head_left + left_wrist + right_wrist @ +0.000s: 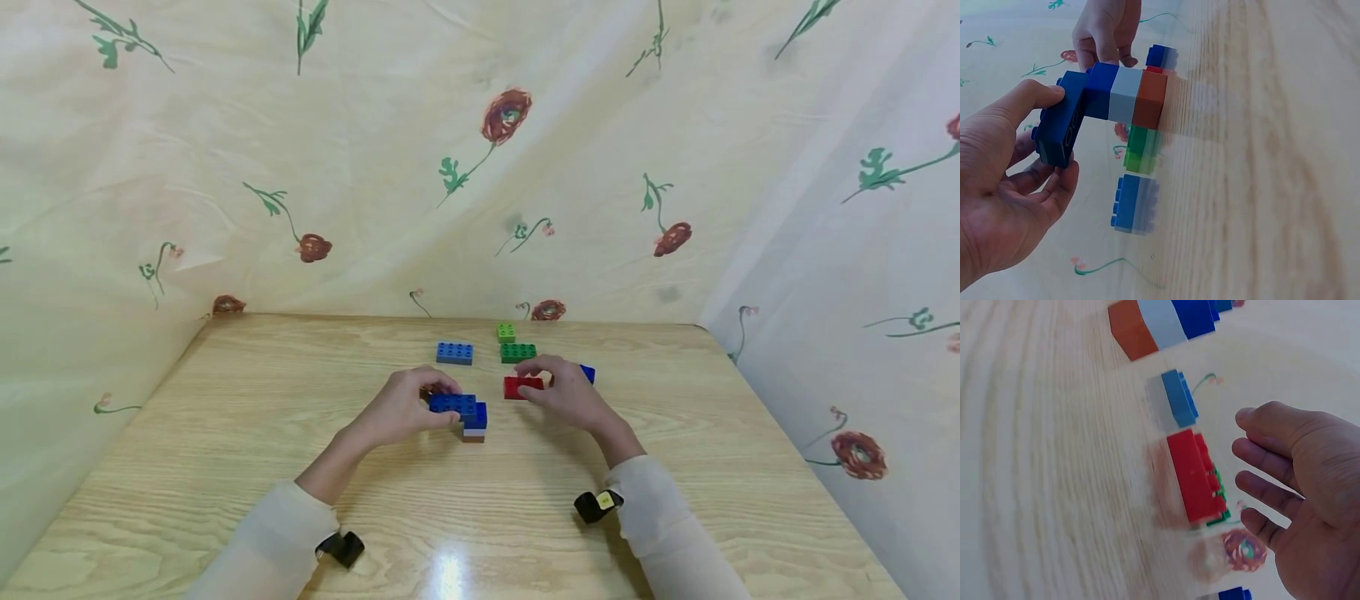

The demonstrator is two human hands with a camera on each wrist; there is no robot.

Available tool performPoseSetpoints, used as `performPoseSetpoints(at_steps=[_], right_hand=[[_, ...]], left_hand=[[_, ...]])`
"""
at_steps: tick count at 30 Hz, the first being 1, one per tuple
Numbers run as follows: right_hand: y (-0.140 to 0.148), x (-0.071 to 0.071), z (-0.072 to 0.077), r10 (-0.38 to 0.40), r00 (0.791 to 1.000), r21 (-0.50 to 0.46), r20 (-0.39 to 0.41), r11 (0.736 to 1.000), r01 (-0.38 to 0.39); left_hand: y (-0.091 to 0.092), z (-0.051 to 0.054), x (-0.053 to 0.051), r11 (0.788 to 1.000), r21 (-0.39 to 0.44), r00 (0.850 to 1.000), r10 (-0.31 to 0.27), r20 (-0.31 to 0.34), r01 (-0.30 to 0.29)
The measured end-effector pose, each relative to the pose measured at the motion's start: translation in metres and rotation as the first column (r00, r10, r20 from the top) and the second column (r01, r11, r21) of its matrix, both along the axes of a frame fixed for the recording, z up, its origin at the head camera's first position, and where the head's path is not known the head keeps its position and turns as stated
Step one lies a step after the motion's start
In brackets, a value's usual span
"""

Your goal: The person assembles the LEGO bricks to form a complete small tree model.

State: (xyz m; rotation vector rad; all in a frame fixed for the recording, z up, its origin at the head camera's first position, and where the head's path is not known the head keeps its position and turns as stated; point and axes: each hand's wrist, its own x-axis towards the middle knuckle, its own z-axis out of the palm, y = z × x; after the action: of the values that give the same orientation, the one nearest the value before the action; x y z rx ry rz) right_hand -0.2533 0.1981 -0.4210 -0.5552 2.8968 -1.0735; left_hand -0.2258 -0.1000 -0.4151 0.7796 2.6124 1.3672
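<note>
My left hand (401, 408) grips a long dark blue brick (450, 405) between thumb and fingers. One end of this brick lies over the top of a small upright stack: a dark blue brick (1101, 92), a white brick (1125, 95) and a brown brick (1152, 100) at the bottom. Whether the end is fully pressed on, I cannot tell. Hovering over a red brick (1192, 478), my right hand (1316, 487) has loosely bent, spread fingers and nothing in them; a gap shows between the fingertips and the brick in the right wrist view.
Farther back on the wooden table (300, 358) lie a lighter blue brick (454, 353), a green brick (518, 353) and a lime green brick (506, 332). Another blue brick (588, 374) is partly hidden behind my right hand. Flowered cloth (375, 167) encloses the back and sides.
</note>
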Motion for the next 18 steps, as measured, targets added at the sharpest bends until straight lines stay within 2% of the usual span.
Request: performPoseSetpoints(at_steps=[6, 13, 18], right_hand=[[0.007, -0.011, -0.008, -0.030, 0.999, 0.017, 0.028, 0.999, 0.030], [0.010, -0.017, -0.016, -0.042, 0.992, 0.003, 0.121, 0.999, 0.042], [0.010, -0.018, -0.021, -0.057, 0.989, 0.015, 0.138, 0.998, 0.056]], left_hand=[[0.000, -0.001, -0.001, 1.000, 0.002, 1.000, 0.000, -0.001, 0.000], [-0.001, -0.002, -0.001, 1.000, 0.007, 1.000, -0.006, 0.003, 0.006], [-0.001, -0.003, -0.001, 1.000, 0.003, 1.000, -0.006, -0.003, 0.006]])
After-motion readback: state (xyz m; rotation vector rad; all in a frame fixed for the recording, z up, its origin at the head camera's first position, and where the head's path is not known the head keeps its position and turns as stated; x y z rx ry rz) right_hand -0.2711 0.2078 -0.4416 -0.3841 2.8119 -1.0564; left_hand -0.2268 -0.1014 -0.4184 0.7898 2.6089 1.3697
